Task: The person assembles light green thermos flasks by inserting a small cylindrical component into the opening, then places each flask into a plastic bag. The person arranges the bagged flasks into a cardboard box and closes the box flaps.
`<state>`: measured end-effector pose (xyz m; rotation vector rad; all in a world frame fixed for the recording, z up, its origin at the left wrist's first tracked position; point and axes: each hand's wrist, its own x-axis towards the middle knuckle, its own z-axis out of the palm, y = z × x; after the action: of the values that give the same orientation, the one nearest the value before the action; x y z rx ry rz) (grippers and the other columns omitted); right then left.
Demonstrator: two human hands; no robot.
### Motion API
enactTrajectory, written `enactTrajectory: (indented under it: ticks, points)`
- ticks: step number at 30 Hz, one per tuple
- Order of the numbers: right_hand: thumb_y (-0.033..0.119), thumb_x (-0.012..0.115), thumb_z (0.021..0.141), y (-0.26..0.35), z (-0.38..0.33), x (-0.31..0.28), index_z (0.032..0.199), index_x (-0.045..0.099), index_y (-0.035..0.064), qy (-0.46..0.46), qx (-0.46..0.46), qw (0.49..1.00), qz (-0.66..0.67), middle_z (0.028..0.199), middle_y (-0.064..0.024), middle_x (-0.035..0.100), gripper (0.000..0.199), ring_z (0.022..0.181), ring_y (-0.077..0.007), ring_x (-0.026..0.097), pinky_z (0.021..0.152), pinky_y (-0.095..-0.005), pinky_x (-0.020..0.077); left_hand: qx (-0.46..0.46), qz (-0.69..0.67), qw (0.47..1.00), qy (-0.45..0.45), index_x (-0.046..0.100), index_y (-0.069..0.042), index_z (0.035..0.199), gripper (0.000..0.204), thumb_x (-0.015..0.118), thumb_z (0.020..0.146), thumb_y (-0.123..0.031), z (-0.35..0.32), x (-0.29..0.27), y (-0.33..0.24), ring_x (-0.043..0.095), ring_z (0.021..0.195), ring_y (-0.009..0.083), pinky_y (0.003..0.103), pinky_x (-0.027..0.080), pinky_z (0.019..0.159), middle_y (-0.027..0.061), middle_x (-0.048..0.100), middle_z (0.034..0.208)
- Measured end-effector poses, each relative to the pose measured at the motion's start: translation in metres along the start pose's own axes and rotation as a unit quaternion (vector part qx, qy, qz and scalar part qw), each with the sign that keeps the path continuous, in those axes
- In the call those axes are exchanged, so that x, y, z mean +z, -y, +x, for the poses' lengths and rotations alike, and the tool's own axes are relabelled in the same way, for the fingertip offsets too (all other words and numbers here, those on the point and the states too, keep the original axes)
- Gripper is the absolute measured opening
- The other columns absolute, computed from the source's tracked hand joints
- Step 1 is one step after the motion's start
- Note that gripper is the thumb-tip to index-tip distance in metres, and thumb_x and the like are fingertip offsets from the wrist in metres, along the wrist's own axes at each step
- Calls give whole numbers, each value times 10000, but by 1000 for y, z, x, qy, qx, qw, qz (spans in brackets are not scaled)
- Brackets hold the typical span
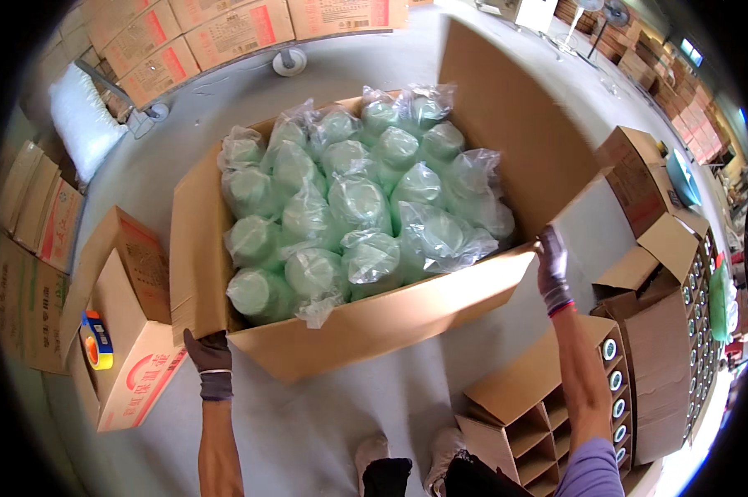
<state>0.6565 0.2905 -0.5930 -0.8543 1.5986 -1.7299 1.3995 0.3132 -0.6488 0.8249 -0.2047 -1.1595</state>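
Large open cardboard carton (366, 327) on concrete floor (308, 422), packed with bagged green plastic bottles (349, 207). Left hand (208, 352) closed on near-left corner, right hand (552, 265) closed on near-right flap edge. Best handled with even, level pull on both corners, avoiding flap tearing.

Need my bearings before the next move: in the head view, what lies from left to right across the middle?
Tape roll → small printed carton → left hand → big open box of bagged green containers → right hand → cartons with dividers.

Large open cardboard box (374, 319) on the floor, packed with bagged green bottles (353, 207).
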Motion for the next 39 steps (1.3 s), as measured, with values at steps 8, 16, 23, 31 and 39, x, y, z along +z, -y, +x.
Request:
enactTrajectory:
  ticks: [8,16,23,31,39]
  points:
    - [463,618,867,48,-39,35,1386,461,81,185,-238,622,-723,1446,-89,434,663,1350,-268,377,1055,-634,272,-104,35,993,49,583,-68,1232,451,633,910,-379,-7,25,7,629,1074,216,401,522,881,62,653,1189]
    - [531,621,847,51,5,10,1508,301,132,230,-138,647,-714,1585,-78,259,837,1454,-264,247,1078,-584,282,-24,545,837,44,517,31,1294,405,560,980,-222,-103,98,-30,549,1122,169,324,476,911,108,582,1234]
    - [484,817,675,2,-1,15,1542,182,150,71,-131,776,-613,1575,-189,200,1126,1435,-387,212,1139,-539,239,340,814,361,302,503,-137,1374,623,684,817,-348,-98,126,15,373,1289,361,490,217,1114,119,440,1432]
    - [504,682,869,-57,-11,-36,1005,563,-5,51,79,975,-203,869,-43,592,540,849,-153,528,790,-307,450,292,750,358,472,584,-118,1290,426,598,868,-165,-52,149,-14,439,1248,395,476,379,1052,112,550,1335]
    - [463,644,891,124,-29,-163,1170,631,33,295,339,847,-286,1053,-43,667,513,907,-133,621,683,-291,511,248,764,198,563,471,-70,1393,581,573,832,-180,-79,141,-58,389,1327,431,545,278,1129,177,467,1416]
